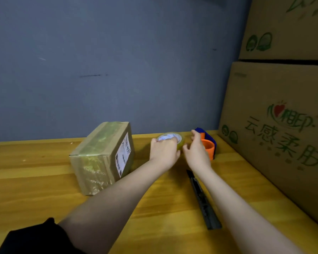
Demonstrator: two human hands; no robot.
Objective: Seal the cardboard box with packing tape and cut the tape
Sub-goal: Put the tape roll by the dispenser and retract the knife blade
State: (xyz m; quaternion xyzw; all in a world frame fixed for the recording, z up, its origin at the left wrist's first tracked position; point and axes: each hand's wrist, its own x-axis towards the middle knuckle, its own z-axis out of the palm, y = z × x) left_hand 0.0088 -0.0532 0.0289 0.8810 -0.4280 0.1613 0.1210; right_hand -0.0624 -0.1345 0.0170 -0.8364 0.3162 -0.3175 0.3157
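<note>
A small cardboard box (101,158) stands on the wooden table (35,180), with glossy tape over its top and front and a white label on its right side. To its right lies a roll of clear packing tape (173,139) flat on the table. My left hand (163,150) rests on the roll's left side, fingers curled over it. My right hand (196,149) hovers just right of the roll with fingers spread, holding nothing. A dark utility knife (203,200) lies on the table under my right forearm.
An orange and blue tape dispenser (208,143) stands behind my right hand. Large printed cardboard cartons (279,125) are stacked along the right edge of the table. A blue-grey wall (108,61) closes the back.
</note>
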